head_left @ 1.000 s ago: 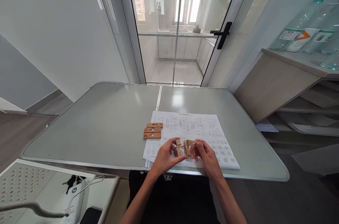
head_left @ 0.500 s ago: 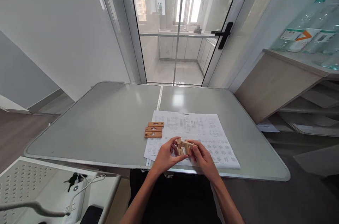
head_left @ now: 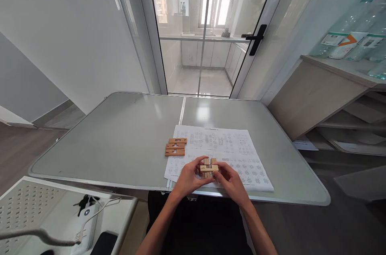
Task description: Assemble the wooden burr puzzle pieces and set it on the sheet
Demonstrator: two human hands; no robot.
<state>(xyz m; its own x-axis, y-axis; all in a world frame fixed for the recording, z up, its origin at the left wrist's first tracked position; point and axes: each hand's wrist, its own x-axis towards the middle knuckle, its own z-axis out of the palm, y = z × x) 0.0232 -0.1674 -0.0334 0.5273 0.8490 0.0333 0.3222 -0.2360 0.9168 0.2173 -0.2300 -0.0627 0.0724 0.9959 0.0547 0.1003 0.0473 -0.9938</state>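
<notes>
Several light wooden puzzle pieces (head_left: 206, 162) are gathered between my hands above the printed sheet. My left hand (head_left: 190, 175) is closed on the left side of this group, thumb below and fingers above. One notched wooden bar (head_left: 209, 169) lies crosswise over the front of the others, and my right hand (head_left: 229, 178) pinches its right end. Fingers hide parts of the pieces, so how they interlock cannot be made out. To the left, several darker notched wooden pieces (head_left: 175, 146) lie in a row, partly over the edge of the paper sheet (head_left: 223, 142) with its printed diagrams.
The grey folding table (head_left: 99, 138) has a seam down its middle. At lower left, a white perforated cart (head_left: 33, 202) holds a power strip (head_left: 87, 227), cables and a black phone (head_left: 104, 243). On the right, a wooden shelf (head_left: 325, 94) carries plastic bottles (head_left: 346, 42).
My right hand has brought the notched bar from an angle on the right to lie crosswise against the front of the pieces. The left hand keeps its hold.
</notes>
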